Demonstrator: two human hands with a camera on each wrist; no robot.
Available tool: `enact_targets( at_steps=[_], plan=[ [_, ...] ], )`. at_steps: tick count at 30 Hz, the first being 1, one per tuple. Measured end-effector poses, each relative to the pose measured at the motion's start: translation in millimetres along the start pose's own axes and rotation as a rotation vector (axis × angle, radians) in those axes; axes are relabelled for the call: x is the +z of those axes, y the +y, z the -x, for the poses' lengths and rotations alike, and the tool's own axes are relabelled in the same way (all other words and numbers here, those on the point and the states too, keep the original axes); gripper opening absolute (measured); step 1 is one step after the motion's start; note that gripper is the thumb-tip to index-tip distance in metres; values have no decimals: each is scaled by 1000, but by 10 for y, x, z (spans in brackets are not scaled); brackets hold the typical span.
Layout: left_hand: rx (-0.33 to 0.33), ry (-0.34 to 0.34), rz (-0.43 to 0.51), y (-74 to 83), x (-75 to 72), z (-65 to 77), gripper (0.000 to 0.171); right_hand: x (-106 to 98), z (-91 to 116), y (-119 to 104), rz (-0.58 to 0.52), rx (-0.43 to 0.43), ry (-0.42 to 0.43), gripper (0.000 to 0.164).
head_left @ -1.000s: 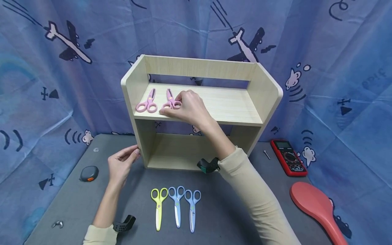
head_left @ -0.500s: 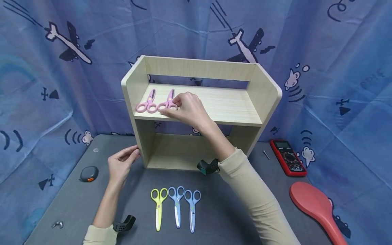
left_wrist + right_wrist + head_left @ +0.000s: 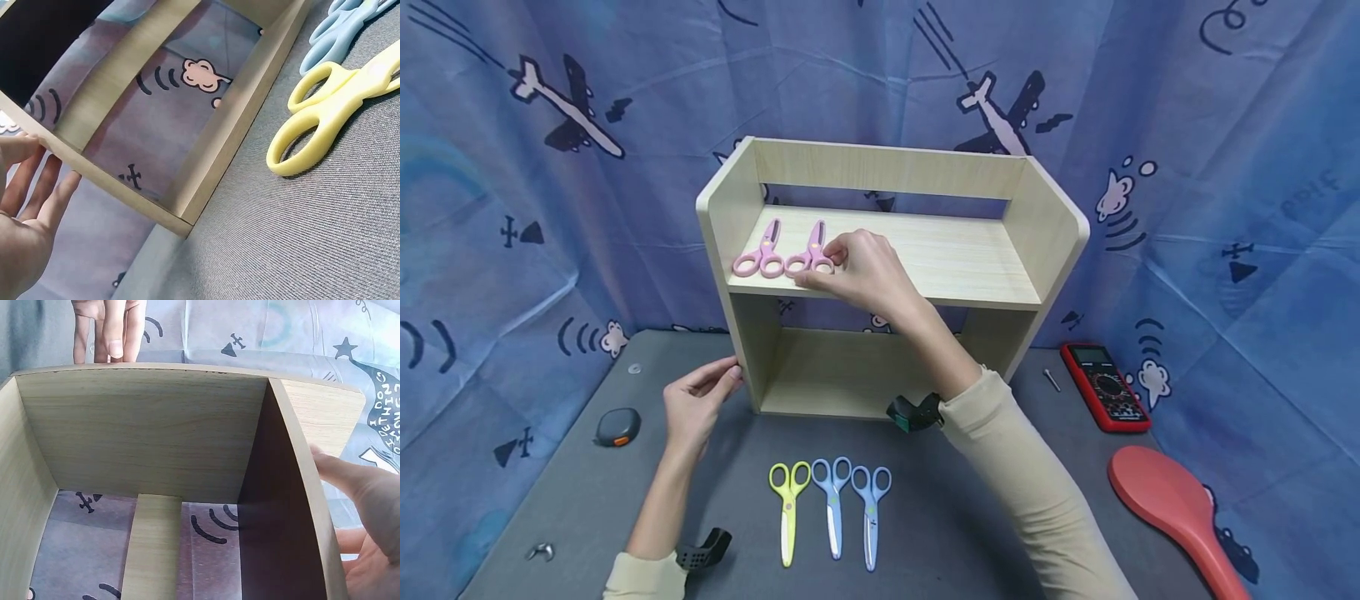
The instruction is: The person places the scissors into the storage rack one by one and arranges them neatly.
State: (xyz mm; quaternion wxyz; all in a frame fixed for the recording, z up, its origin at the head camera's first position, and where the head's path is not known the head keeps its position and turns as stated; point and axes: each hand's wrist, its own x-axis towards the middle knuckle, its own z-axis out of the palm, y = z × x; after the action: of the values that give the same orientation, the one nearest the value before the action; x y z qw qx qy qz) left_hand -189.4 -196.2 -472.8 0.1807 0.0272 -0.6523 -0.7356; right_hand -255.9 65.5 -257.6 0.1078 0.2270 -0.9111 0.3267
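Observation:
A small two-tier wooden shelf (image 3: 955, 258) stands on the grey table. My right hand (image 3: 876, 271) is at its upper board, thumb and fingertips around the right handle loop of a pair of pink scissors (image 3: 814, 248). These scissors lie with blades pointing back, just right of another pair of pink scissors (image 3: 767, 248). My left hand (image 3: 692, 406) touches the shelf's left side panel; in the left wrist view its fingers (image 3: 59, 197) extend against the panel's outer face. In the right wrist view, the board hides the pink scissors, and my right thumb (image 3: 344, 472) lies at its front edge.
In front of the shelf lie yellow scissors (image 3: 787, 504) and two blue scissors (image 3: 833, 504). On the right are a red multimeter (image 3: 1107, 387), a screw (image 3: 1052, 379) and a red paddle-shaped spoon (image 3: 1165, 492). A tape measure (image 3: 617, 427) and a wing nut (image 3: 540, 551) lie left.
My right hand has shifted the right pair of pink scissors slightly left, closer to the other pink pair, mostly in the earlier half second. The left hand stays at the side panel.

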Motion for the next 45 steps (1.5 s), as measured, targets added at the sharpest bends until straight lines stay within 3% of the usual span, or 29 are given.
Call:
enact_targets(
  at_steps=[10, 17, 21, 27, 32, 38, 41, 45],
  plan=[
    [-22, 15, 6, 7, -2, 11, 32, -116, 310, 14, -74, -33, 10, 56],
    [-19, 18, 32, -2, -2, 22, 32, -149, 789, 81, -99, -187, 25, 47],
    [-16, 27, 31, -5, -6, 29, 32, -120, 1087, 168, -94, -245, -11, 45],
    [0, 17, 11, -11, -6, 25, 31, 15, 1425, 414, -182, -236, -166, 43],
    [4, 8, 19, -14, 4, 15, 32, 228, 1620, 731, -308, -201, -384, 42],
    [6, 3, 17, -11, 10, 12, 31, 584, 1766, 1179, -366, -156, -620, 47],
    [5, 5, 17, -9, 10, 11, 32, 761, 1810, 1364, -371, -143, -680, 51],
    [1, 5, 21, -4, 12, 5, 32, 939, 1854, 1549, -338, -154, -699, 58]
  ],
)
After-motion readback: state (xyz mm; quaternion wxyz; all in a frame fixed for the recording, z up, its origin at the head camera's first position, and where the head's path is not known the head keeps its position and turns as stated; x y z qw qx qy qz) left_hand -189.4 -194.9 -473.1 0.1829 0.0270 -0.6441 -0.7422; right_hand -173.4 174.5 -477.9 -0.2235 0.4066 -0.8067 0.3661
